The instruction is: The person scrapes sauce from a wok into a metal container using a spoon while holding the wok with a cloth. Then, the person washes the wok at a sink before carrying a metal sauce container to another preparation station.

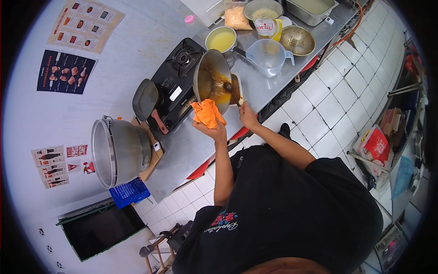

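- Right now the big, round, grey metal wok (pixel 204 82) lies straight beyond the left grip (pixel 210 131), its near rim end meeting the bunched orange cloth (pixel 208 113).
- Seen from here, the tilted bowl's long axis runs away from that left grip, its open side turned towards the right grip's side.
- And the small, rectangular metal tray (pixel 239 85) sits ahead of the right grip (pixel 248 116), partly hidden behind the wok's rim; the right is the nearer hand to it.
- Left grip: closed round the cloth, bearing on the rim through it, forearm reaching forward from the body.
- Right grip: narrow, wrapped on the dark, long-handled, round-headed utensil (pixel 227 86), which slants away into the wok beside orange-yellow sauce; this forearm angles inward across the steel worktop's (pixel 175 157) near edge.
- Over beyond the left grip, on its outer side: the black two-burner stove (pixel 169 73).
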{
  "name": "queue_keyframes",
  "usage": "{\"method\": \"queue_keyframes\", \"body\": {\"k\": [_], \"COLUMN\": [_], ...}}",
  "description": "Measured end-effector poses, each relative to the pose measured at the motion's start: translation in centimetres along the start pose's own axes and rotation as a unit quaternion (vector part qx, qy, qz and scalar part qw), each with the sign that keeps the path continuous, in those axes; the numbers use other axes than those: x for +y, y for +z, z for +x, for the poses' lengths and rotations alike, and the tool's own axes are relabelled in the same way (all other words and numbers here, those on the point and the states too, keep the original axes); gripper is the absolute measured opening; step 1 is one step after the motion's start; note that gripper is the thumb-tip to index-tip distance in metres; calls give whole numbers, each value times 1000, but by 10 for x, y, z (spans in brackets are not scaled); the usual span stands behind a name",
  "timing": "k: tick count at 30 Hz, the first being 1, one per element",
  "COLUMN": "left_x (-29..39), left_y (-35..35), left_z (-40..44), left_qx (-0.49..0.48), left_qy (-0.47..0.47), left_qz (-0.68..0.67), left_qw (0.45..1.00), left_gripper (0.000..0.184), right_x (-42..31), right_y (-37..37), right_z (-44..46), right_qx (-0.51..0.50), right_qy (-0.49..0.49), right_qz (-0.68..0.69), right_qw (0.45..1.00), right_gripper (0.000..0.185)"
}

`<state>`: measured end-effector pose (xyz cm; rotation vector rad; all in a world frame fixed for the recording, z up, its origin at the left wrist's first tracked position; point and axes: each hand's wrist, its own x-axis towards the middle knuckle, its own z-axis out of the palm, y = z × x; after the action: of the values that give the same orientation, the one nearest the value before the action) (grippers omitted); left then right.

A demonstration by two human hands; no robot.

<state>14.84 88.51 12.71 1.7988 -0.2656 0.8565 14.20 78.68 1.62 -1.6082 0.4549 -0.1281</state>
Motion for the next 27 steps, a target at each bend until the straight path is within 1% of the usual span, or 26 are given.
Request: {"method": "queue_keyframes", "body": {"k": [1,4,7,10,11,14,16,17,18,19,22,23,25,27], "left_x": [-3,-2,-3,-6,-6,-2,-1,0,1,1,-1,-1,-1,-1], "left_y": [-1,-6,-4,-7,-4,-1,-1,-2,-2,-1,3,2,-2,-3], "left_z": [0,-6,-7,-4,-4,-3,-4,-6,-7,-6,-4,-4,-5,-6], "left_qx": [-3,-10,-14,-9,-5,-8,-15,-20,-17,-13,3,6,-5,-14], "left_qy": [5,10,18,28,31,11,18,21,21,21,24,24,37,44], "left_qz": [13,59,79,86,84,49,68,77,82,86,60,47,84,104], "left_qw": [1000,998,997,996,996,999,997,997,996,996,998,999,996,994], "left_gripper": [49,49,48,48,48,47,46,46,45,44,43,43,44,44], "right_x": [-8,-40,-22,9,8,-28,-52,-38,-5,13,-2,-19,-48,-55], "right_y": [-7,10,17,-2,-3,9,15,20,29,32,1,-3,2,14], "right_z": [-2,-1,6,3,9,20,30,28,30,31,1,2,12,25], "right_qx": [3,-37,22,-4,7,27,29,37,44,51,-15,-7,8,-1], "right_qy": [11,-98,-116,19,5,-51,-101,-82,-66,-51,101,66,2,-10], "right_qz": [10,-32,-97,-12,-12,-18,-36,-23,-11,2,53,47,38,-3], "right_qw": [1000,994,988,1000,1000,998,994,996,997,997,993,997,999,1000], "right_gripper": [16,15,15,16,16,16,15,15,16,17,15,14,14,15]}}
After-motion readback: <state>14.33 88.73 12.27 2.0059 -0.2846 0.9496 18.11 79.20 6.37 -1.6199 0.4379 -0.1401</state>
